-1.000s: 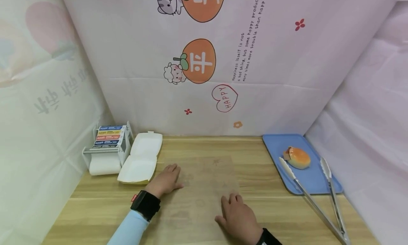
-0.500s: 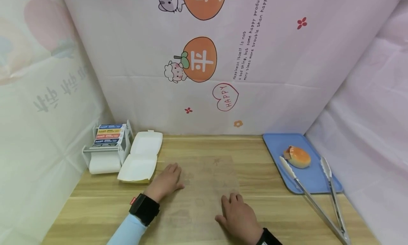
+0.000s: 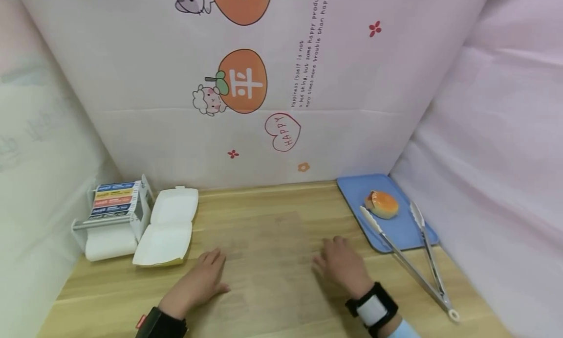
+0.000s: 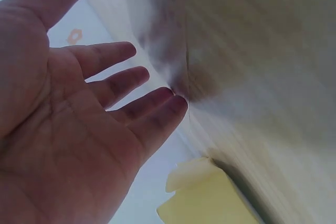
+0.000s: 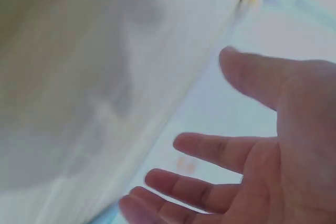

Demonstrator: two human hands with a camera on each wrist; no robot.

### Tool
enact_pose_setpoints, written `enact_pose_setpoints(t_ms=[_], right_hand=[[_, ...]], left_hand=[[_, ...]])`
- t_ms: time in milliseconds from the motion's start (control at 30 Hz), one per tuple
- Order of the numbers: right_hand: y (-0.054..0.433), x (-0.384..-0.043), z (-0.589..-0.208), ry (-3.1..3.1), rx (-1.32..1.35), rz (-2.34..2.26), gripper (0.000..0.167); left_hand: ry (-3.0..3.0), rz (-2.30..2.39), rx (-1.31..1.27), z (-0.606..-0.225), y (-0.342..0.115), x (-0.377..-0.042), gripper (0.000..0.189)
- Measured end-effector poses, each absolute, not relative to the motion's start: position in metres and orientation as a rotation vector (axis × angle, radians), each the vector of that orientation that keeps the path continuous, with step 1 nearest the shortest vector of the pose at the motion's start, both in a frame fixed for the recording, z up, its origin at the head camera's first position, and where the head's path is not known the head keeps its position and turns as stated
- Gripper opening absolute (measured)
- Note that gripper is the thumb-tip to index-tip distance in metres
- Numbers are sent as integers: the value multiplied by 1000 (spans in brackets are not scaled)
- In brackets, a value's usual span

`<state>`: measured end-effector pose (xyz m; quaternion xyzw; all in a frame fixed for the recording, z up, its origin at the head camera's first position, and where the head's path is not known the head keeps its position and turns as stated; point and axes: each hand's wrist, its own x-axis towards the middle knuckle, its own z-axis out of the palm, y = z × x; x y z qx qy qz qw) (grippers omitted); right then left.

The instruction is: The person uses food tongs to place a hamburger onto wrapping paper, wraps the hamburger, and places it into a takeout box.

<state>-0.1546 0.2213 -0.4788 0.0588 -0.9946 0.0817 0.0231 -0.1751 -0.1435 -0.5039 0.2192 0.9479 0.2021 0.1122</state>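
Observation:
A thin, see-through brownish sheet (image 3: pixel 268 274) lies flat on the wooden table. My left hand (image 3: pixel 200 281) rests at its left edge, fingers spread; the left wrist view shows the fingers (image 4: pixel 157 111) loosely extended by the tabletop, holding nothing. Over the sheet's right edge is my right hand (image 3: pixel 343 265), slightly blurred. Its palm and relaxed fingers (image 5: pixel 210 148) show in the right wrist view with nothing held. On a blue tray (image 3: pixel 352 184) at the right sits a filled bun (image 3: pixel 383 204). Metal tongs (image 3: pixel 409 265) with pale tips lean over the tray, spread apart.
An open white takeaway box (image 3: pixel 160 242) stands left of the sheet. Beside it is a white dispenser (image 3: pixel 112 230) with a paper roll and colored boxes on top. White printed cloth (image 3: pixel 246 147) walls enclose the table at back and sides.
My right hand has lifted off its place on the sheet and moved up and right. The head view has turned right, shifting everything leftward. The left hand stays at the sheet's left edge.

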Motion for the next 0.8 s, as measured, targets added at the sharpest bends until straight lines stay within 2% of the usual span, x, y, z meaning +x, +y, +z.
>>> enact_pose_setpoints(t_ms=[267,467,800], right_hand=[[312,-182,-483,-3119,-122,101,12],[329,-191,-491,-3154,-123,100,18],[333,-192,-501,-3020,-35,-6,16]], left_hand=[[2795,630,674,-511,-141,-171,77],[2794,637,721,-511,-146,-169,77],[2804,644,783,-507,-145,-169,76]])
